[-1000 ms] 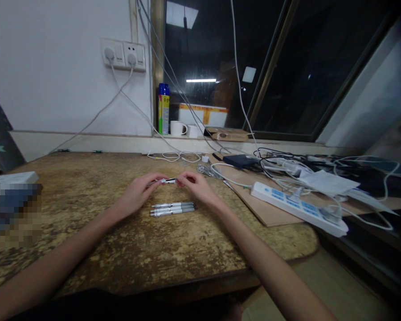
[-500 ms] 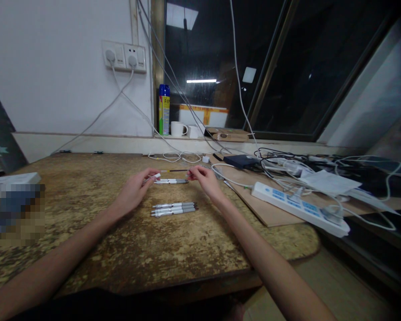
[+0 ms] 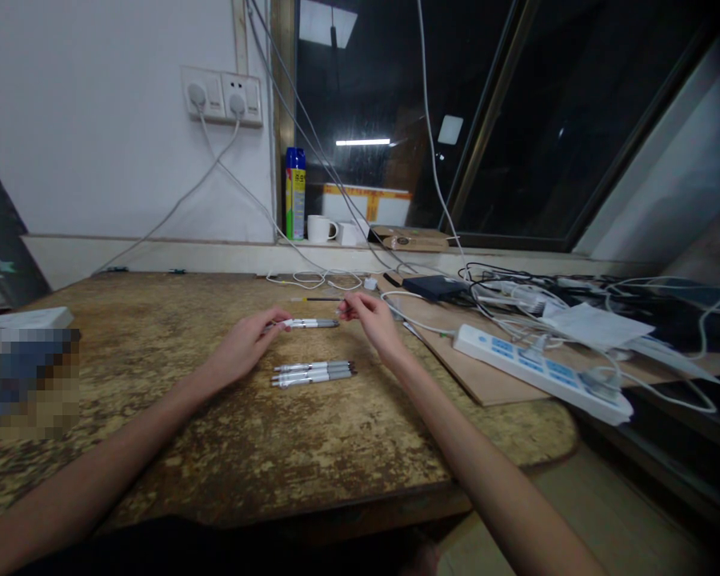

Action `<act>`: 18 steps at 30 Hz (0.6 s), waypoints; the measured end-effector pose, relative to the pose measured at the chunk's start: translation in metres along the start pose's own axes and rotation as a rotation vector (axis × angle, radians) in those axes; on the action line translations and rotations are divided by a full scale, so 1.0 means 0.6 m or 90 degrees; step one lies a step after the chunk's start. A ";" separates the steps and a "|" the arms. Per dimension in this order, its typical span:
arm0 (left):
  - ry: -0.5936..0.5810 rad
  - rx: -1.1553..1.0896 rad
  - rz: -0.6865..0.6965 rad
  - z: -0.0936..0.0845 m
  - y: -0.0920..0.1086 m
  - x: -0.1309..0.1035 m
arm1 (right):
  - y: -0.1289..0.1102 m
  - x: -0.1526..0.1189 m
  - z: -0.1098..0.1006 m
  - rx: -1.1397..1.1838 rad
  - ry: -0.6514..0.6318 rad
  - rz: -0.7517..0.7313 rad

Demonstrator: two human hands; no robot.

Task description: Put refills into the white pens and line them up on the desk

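Note:
My right hand [image 3: 370, 322] pinches a pen refill [image 3: 321, 299] at its right end. The thin dark refill extends level to the left, and its far end looks yellowish and clear. My left hand [image 3: 245, 342] has its fingers closed around a small white part, mostly hidden, probably a piece of a pen barrel. Its fingertips meet the left end of a white and grey pen [image 3: 316, 323], and I cannot tell whether they touch it. Closer to me, several white and grey pens [image 3: 312, 374] lie side by side on the worn wooden table [image 3: 276, 456].
To the right are a white power strip [image 3: 543, 372], a brown board [image 3: 474, 376], a dark flat box [image 3: 435, 286] and tangled cables [image 3: 516, 296]. A spray can [image 3: 296, 194] and white mug [image 3: 320, 230] stand on the sill. A blurred object [image 3: 21, 376] lies at left.
My left hand has dropped slightly, and its white part now lines up with the pen behind. The refill stays in my right hand, a little higher in view.

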State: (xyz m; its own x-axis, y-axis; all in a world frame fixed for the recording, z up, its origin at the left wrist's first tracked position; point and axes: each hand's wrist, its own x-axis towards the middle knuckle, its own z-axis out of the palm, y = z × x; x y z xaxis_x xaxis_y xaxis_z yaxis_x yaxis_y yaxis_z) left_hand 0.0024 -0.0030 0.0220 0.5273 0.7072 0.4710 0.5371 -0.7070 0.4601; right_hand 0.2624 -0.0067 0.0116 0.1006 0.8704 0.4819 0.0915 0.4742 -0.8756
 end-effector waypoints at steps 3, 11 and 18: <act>-0.012 -0.001 -0.001 0.000 0.001 0.000 | -0.002 -0.001 0.000 0.005 0.005 0.009; -0.009 -0.007 0.000 0.000 0.001 -0.001 | -0.008 -0.003 0.000 0.007 -0.002 0.022; -0.022 0.000 0.001 0.001 0.000 -0.001 | -0.007 -0.003 0.001 0.021 -0.008 0.016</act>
State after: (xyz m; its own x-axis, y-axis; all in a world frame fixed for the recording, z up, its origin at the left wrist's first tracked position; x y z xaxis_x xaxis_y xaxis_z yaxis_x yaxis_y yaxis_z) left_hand 0.0025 -0.0036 0.0212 0.5499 0.7065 0.4454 0.5371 -0.7076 0.4592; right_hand 0.2615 -0.0104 0.0146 0.0896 0.8837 0.4594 0.0569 0.4560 -0.8882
